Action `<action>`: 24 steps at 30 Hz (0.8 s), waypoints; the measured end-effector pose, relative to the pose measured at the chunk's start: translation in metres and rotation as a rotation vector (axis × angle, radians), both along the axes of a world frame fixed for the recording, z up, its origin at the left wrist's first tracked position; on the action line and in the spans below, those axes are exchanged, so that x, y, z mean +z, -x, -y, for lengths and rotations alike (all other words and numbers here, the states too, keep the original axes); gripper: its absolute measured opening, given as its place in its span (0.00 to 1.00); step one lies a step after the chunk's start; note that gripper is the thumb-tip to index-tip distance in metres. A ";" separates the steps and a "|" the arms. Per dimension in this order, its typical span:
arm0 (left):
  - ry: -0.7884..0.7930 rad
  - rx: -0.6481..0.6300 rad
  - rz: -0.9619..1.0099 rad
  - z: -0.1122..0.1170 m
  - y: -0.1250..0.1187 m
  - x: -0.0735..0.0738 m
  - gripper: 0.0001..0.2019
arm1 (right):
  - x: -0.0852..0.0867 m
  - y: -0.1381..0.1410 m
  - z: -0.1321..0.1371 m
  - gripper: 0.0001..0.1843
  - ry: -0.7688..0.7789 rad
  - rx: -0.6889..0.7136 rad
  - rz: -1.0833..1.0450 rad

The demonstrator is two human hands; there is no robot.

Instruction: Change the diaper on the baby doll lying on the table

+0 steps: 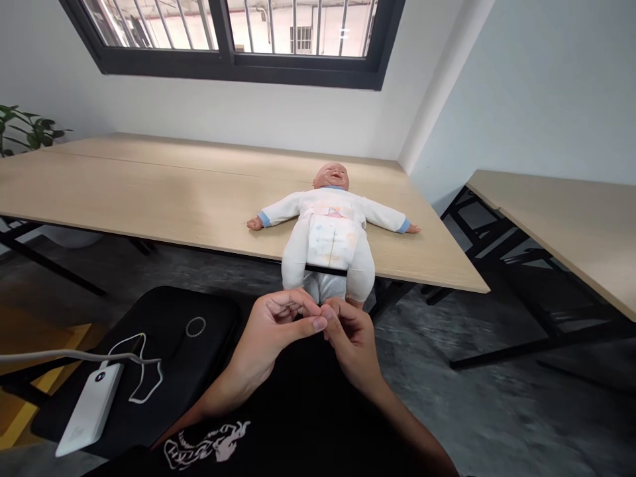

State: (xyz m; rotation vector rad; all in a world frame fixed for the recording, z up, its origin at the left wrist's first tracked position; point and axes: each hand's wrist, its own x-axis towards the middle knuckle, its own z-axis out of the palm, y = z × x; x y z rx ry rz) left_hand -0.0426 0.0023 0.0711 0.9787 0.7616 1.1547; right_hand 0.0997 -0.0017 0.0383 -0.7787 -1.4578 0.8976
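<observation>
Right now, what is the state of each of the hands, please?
Left hand: closed in a pinch; what it holds, if anything, cannot be told.
Right hand: closed in a pinch; likewise cannot be told.

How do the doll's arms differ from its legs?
The arms lie spread sideways on the wooden tabletop, while the legs run toward the camera, past the table edge. The arms look slimmer than the legs. The arms end in blue cuffs; the legs show none. Both are covered in white cloth.
</observation>
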 end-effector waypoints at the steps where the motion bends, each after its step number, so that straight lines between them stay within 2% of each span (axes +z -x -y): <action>1: 0.002 -0.018 0.003 -0.001 0.000 0.000 0.10 | 0.001 0.000 0.000 0.30 0.034 0.030 -0.010; 9: 0.055 -0.136 -0.002 -0.005 0.004 0.001 0.15 | -0.002 -0.003 -0.003 0.33 0.254 0.291 -0.118; 15: 0.078 -0.169 0.030 -0.006 0.003 -0.002 0.15 | -0.007 -0.006 -0.003 0.31 0.335 0.404 -0.215; 24: 0.110 -0.177 0.074 -0.008 0.001 -0.005 0.17 | 0.002 -0.007 -0.004 0.31 0.476 0.564 -0.296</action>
